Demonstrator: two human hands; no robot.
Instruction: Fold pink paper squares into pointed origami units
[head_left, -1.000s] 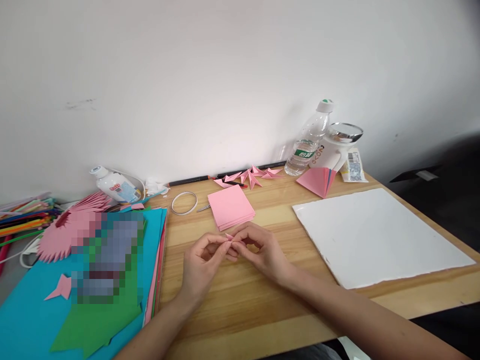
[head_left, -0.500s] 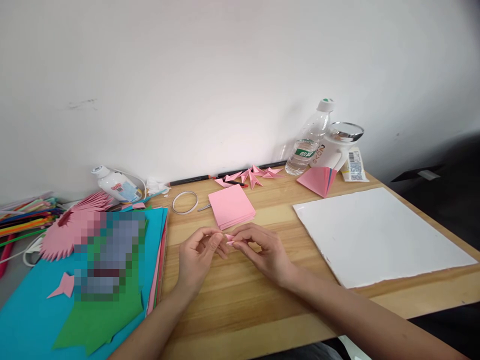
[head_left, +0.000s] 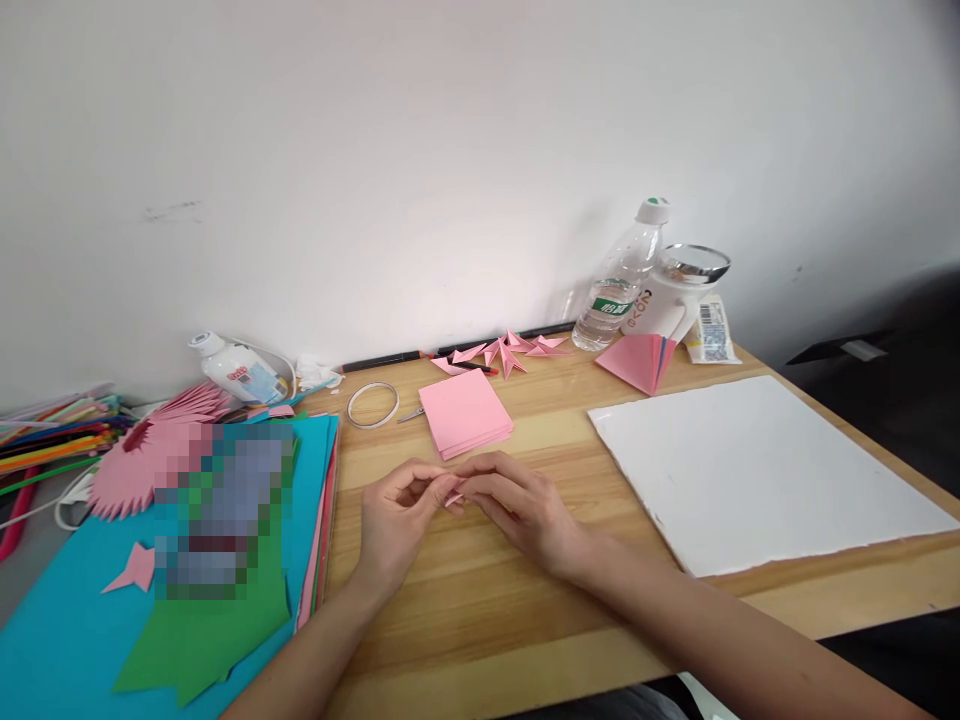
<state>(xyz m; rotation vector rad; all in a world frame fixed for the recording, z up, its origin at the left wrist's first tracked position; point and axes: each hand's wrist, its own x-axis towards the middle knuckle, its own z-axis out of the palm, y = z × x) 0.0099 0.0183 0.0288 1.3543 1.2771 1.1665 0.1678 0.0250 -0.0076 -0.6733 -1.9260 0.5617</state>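
Between my fingertips is a small folded piece of pink paper [head_left: 453, 497], mostly hidden by the fingers. My left hand [head_left: 401, 515] pinches it from the left, thumb on top. From the right, my right hand [head_left: 521, 505] closes on the same piece, its fingertips touching those of the left. Just beyond the hands lies a stack of square pink paper [head_left: 466, 412]. Behind the stack, several folded pink paper pieces [head_left: 506, 352] rest near the wall among black pens [head_left: 382, 361].
At the right lies a white board [head_left: 765, 480]. Behind it stand a water bottle [head_left: 616, 280], a white mug [head_left: 679, 290] and a pink folded fan [head_left: 637, 362]. Blue paper sheets [head_left: 67, 610] fill the left. A tape ring [head_left: 350, 404] lies beside scissors, partly hidden [head_left: 411, 415].
My fingers have drawn closer together around the pink piece, and less of it shows. My left thumb has shifted slightly right. The rest of the desk looks unchanged apart from a slight camera shift.
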